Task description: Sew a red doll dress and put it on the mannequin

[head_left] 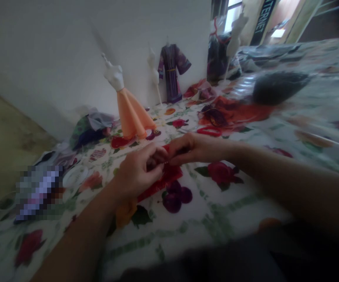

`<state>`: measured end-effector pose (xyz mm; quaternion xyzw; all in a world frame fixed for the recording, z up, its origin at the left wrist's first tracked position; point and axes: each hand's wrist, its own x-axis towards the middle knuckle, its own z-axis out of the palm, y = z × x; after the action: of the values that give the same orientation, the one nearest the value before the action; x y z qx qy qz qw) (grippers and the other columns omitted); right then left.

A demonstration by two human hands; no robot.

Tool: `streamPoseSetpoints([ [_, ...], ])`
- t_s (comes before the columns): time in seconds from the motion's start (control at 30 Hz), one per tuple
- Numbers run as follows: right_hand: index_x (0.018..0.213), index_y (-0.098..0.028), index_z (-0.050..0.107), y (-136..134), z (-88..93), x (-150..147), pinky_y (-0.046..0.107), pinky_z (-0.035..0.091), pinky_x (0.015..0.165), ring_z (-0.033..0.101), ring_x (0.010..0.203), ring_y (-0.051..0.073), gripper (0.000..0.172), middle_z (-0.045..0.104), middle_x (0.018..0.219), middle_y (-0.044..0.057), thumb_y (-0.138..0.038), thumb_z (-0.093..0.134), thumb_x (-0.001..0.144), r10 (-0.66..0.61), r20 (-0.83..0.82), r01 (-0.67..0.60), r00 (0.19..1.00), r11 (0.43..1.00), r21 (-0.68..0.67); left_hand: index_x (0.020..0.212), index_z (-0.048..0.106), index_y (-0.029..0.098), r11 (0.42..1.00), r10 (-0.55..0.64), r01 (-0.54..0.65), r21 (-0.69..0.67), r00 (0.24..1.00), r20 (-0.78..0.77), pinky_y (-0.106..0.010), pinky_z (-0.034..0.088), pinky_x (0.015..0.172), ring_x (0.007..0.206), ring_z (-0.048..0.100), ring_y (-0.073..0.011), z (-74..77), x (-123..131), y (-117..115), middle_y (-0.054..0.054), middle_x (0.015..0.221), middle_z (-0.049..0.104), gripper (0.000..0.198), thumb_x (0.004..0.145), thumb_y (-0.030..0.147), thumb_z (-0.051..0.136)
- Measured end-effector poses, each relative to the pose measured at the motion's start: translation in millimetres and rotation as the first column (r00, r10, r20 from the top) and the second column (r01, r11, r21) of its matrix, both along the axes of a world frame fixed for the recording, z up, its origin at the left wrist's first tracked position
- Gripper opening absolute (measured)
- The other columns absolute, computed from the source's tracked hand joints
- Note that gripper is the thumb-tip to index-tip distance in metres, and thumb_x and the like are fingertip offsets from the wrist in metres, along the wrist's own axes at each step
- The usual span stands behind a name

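Observation:
A small piece of red fabric point(166, 178) lies on the flowered tablecloth point(222, 203) in the middle of the view. My left hand point(135, 172) rests on its left part and pinches its upper edge. My right hand point(194, 148) comes in from the right and pinches the same edge, fingertips meeting those of the left hand. Much of the fabric is hidden under my fingers. The picture is blurred, so fine detail of the grip is unclear.
Behind my hands stands a small white mannequin with an orange skirt point(129, 109). Further back are a bare mannequin point(154, 74), a purple robe on a stand point(173, 72), red cloth scraps point(231, 111), a dark bundle point(278, 86) and a fabric heap point(91, 129) by the wall.

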<state>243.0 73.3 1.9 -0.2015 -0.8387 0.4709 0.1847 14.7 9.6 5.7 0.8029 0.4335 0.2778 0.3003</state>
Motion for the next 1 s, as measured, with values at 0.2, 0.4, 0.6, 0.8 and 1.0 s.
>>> streamPoseSetpoints([
  [0.2,0.088,-0.015,0.072,4.2,0.0,3.6,0.025,0.042,0.065,0.053,0.071,0.011,0.019,0.064,0.080,0.001,-0.033,0.067,0.089,-0.025,-0.055,0.028,0.998,0.998,0.055,0.106,0.057,0.024,0.994,-0.038,0.049,-0.098,0.993,0.111,-0.031,0.057,0.069,0.078,0.068,-0.0151,2.0,-0.8,0.3,0.000,0.100,0.063,0.019,0.089,0.014,0.059],
  [0.4,0.097,-0.014,0.073,3.4,0.5,3.7,0.025,0.040,0.061,0.051,0.068,0.011,0.027,0.063,0.077,0.000,-0.039,0.070,0.087,-0.008,-0.014,0.008,1.000,1.000,0.030,0.106,0.058,0.022,0.994,-0.043,0.055,-0.098,0.991,0.125,-0.031,0.056,0.071,0.079,0.068,-0.0147,1.6,0.3,0.3,-0.002,0.101,0.064,0.021,0.089,0.011,0.056],
  [0.6,0.093,-0.013,0.072,-3.4,1.4,-2.0,0.025,0.040,0.063,0.051,0.070,0.012,0.028,0.061,0.077,0.000,-0.040,0.072,0.086,-0.043,0.019,0.043,0.999,0.999,-0.014,0.105,0.058,0.021,0.995,-0.051,0.058,-0.081,0.995,0.084,-0.031,0.056,0.070,0.079,0.068,-0.0154,1.9,1.7,2.2,-0.002,0.097,0.066,0.023,0.086,0.009,0.056],
  [0.8,0.085,-0.014,0.069,-1.8,0.0,-2.2,0.024,0.040,0.063,0.048,0.067,0.010,0.020,0.056,0.071,-0.002,-0.033,0.068,0.089,0.007,-0.014,-0.007,1.000,1.000,-0.022,0.105,0.059,0.022,0.996,-0.063,0.066,-0.055,0.996,0.059,-0.031,0.056,0.071,0.080,0.068,-0.0155,2.6,-0.8,2.4,-0.001,0.096,0.066,0.020,0.088,0.012,0.058],
  [1.0,0.085,-0.013,0.070,-1.0,1.8,-0.3,0.023,0.037,0.058,0.046,0.063,0.009,0.018,0.056,0.068,-0.003,-0.031,0.068,0.089,0.008,-0.010,-0.008,1.000,1.000,-0.026,0.108,0.061,0.023,0.997,-0.070,0.071,-0.031,0.996,0.048,-0.031,0.057,0.076,0.087,0.070,-0.0173,0.5,-2.4,3.7,-0.001,0.099,0.070,0.021,0.089,0.014,0.060],
])
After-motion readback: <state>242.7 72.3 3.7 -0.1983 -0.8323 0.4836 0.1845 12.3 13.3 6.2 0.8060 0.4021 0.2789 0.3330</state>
